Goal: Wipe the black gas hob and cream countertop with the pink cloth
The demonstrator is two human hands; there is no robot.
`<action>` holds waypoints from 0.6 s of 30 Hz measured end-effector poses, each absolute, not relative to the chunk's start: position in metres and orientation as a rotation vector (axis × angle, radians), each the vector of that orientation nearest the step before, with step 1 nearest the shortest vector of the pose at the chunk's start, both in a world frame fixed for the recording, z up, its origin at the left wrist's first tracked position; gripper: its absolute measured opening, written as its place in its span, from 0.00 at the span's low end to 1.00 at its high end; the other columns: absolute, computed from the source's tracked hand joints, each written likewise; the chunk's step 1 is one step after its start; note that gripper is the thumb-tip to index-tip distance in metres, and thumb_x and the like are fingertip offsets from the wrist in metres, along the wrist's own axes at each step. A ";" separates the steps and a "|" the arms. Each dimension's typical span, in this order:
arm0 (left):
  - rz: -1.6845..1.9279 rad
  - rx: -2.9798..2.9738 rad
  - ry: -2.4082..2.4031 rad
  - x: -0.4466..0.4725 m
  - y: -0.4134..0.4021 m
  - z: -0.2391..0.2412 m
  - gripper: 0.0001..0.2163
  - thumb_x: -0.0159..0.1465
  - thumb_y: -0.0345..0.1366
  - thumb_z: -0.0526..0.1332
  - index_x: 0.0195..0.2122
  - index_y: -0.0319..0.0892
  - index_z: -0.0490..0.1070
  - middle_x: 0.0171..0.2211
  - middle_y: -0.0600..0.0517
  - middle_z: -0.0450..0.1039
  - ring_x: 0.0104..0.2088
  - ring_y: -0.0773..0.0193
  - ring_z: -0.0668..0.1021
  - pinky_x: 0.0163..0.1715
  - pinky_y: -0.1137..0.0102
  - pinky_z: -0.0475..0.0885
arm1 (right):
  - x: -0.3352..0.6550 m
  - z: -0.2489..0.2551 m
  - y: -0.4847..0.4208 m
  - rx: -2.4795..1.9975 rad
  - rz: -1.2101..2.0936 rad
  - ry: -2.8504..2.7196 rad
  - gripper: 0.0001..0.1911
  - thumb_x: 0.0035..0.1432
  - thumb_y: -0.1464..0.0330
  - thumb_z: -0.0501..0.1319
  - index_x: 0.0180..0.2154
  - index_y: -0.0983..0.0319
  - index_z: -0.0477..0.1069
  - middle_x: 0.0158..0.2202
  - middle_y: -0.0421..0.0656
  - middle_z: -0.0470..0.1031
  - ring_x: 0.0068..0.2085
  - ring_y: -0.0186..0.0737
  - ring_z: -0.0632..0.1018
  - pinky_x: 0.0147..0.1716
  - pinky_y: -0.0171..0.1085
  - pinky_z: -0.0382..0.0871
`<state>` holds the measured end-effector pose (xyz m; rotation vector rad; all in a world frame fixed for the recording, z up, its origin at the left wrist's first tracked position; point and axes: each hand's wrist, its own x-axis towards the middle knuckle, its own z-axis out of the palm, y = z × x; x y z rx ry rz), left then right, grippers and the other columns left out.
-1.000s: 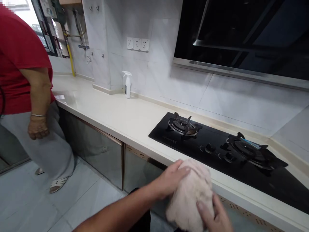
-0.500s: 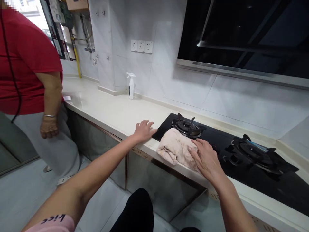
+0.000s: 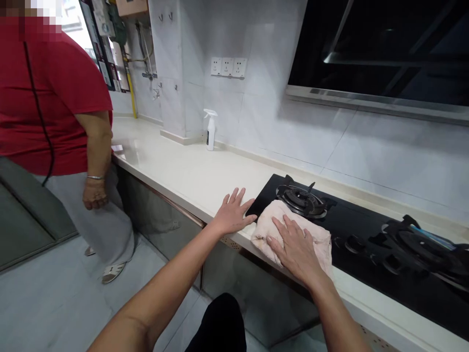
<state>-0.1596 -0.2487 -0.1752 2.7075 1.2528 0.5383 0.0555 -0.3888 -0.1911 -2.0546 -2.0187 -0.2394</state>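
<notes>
A folded pale pink cloth [image 3: 269, 220] lies over the front left of the black gas stove [image 3: 351, 215] and the counter edge. My right hand [image 3: 295, 247] rests flat on top of it with fingers spread. Left of the cloth, my left hand [image 3: 232, 215] is spread on the pale counter [image 3: 176, 166], its thumb close to the cloth and the stove's left corner. Neither hand grips anything. Just behind the cloth sits the left burner [image 3: 302, 198].
A white spray bottle [image 3: 210, 131] stands against the wall. The right burner [image 3: 421, 244] has a blue object [image 3: 434, 237] beside it. A range hood [image 3: 384, 54] overhangs the stove. At the left stands a person in a red shirt [image 3: 54, 98], one arm hanging down.
My right hand has moved left onto the middle of the cloth, whose dirty-looking patch no longer shows. My left hand's fingers are spread wider. The view has shifted left.
</notes>
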 end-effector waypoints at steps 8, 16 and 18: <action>1.027 2.622 1.386 -0.160 -0.261 -0.181 0.36 0.72 0.56 0.55 0.77 0.47 0.49 0.79 0.42 0.32 0.77 0.38 0.36 0.72 0.38 0.37 | 0.068 -0.209 -0.386 -1.889 -0.376 -2.032 0.34 0.74 0.47 0.42 0.71 0.55 0.60 0.74 0.51 0.56 0.71 0.61 0.62 0.65 0.66 0.55; 0.798 2.495 1.301 -0.164 -0.255 -0.177 0.32 0.75 0.56 0.49 0.75 0.48 0.53 0.78 0.41 0.40 0.77 0.42 0.43 0.72 0.43 0.48 | 0.071 -0.212 -0.388 -1.845 -0.311 -2.004 0.34 0.73 0.46 0.43 0.70 0.55 0.61 0.74 0.50 0.57 0.72 0.59 0.61 0.67 0.65 0.53; 0.712 2.456 1.268 -0.171 -0.248 -0.173 0.30 0.75 0.55 0.49 0.73 0.47 0.58 0.78 0.40 0.40 0.77 0.41 0.44 0.72 0.43 0.51 | 0.074 -0.211 -0.390 -1.856 -0.200 -1.977 0.35 0.73 0.46 0.41 0.73 0.55 0.56 0.75 0.48 0.54 0.74 0.56 0.57 0.68 0.65 0.51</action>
